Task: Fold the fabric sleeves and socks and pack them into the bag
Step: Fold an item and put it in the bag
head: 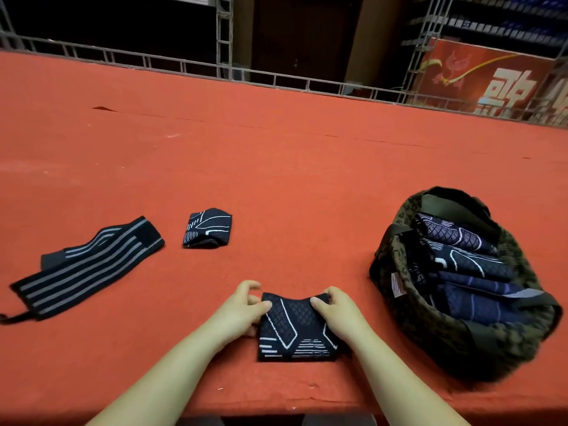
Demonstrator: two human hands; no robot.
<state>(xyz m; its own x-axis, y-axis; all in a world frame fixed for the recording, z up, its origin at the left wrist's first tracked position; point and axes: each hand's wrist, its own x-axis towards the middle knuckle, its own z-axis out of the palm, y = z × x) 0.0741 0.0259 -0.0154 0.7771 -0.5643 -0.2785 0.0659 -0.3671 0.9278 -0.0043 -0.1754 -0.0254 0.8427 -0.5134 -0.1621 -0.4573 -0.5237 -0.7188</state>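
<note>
Two hands: left hand (242, 305) and right hand (335, 309) pinch sleeve (295, 330) at its far corners
Bag (396, 272): right, holding folded pieces

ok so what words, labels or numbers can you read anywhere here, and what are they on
Red banner behind the railing: large white characters, cut off by the frame edge and too blurred to read.
Small pink tag on the rim of the bag: lines of print, too small to read.
White markings on the folded sleeve in both hands: pattern only, no text.
</note>
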